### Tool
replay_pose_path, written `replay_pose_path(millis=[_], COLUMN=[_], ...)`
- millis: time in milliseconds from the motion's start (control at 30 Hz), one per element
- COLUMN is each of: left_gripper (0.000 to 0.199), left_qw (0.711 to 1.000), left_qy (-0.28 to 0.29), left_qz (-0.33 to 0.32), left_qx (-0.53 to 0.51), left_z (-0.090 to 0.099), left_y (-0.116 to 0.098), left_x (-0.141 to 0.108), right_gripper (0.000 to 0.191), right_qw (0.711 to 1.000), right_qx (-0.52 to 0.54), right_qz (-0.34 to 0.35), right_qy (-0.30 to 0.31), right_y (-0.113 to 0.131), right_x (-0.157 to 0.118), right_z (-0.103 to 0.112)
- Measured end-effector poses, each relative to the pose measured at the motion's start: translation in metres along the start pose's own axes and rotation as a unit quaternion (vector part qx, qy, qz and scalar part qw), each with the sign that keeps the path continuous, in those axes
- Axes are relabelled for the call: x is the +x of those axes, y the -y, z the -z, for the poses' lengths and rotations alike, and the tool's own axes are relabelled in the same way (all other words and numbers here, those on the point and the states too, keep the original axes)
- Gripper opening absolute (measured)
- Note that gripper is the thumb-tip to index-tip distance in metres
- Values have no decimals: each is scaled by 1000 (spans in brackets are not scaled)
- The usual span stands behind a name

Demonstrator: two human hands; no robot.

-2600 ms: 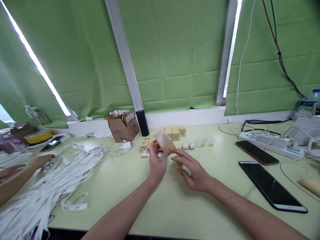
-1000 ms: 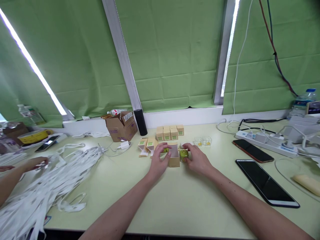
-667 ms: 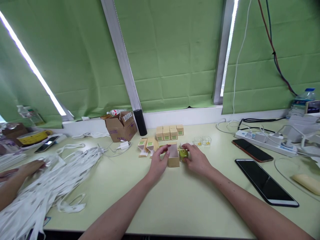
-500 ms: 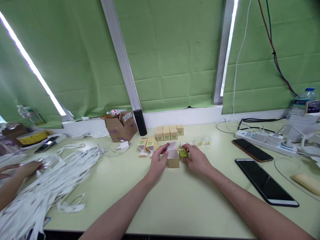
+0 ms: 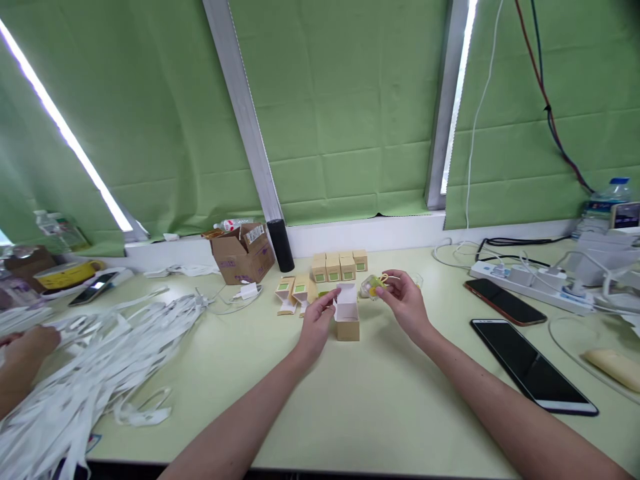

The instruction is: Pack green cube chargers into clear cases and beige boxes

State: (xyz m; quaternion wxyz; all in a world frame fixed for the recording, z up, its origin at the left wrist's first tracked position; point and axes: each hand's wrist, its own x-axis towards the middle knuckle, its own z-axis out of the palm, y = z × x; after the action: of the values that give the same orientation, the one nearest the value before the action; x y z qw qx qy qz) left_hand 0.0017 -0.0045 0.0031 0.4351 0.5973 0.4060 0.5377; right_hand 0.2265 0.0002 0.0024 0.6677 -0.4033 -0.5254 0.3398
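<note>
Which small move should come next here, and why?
Perhaps the right hand should bring its small yellow-green item left, over the small box: that box stands open, the left hand touches it, and the item is off to its right.

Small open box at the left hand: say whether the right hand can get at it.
Probably yes: the right hand has only its held yellow-looped item between it and the small open box. The left hand is at the box's left side, leaving the right free.

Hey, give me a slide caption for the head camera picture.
Left hand on a small open box, right hand holding a small clear-and-yellow item, more boxes behind.
</note>
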Motion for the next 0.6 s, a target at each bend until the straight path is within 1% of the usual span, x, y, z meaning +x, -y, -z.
replay_pose_path(millis=[100, 267, 333, 433, 500, 600], left_gripper=[47, 48, 49, 46, 45, 46], left_qw=[1000, 999, 998, 996, 995, 997], left_qy=[17, 48, 59, 80, 87, 66], left_qz=[6, -7, -9, -21, -27, -13], left_qx=[-5, -9, -15, -27, -31, -29], left_z=[-1, -4, -6, -9, -9, -8], left_y=[-1, -3, -4, -5, -5, -4], left_x=[-1, -4, -6, -7, -7, -6], right_gripper=[57, 55, 54, 52, 50, 50], right_qw=[998, 993, 992, 992, 992, 993], right_qx=[66, 95, 83, 35, 0, -37], right_qz=[-2, 26, 27, 26, 27, 32], right_qy=[7, 61, 86, 119, 121, 105], right_y=[8, 21, 23, 24, 23, 22], right_x=[-3, -18, -24, -30, -31, -28], right_z=[-3, -14, -19, -23, -22, -18])
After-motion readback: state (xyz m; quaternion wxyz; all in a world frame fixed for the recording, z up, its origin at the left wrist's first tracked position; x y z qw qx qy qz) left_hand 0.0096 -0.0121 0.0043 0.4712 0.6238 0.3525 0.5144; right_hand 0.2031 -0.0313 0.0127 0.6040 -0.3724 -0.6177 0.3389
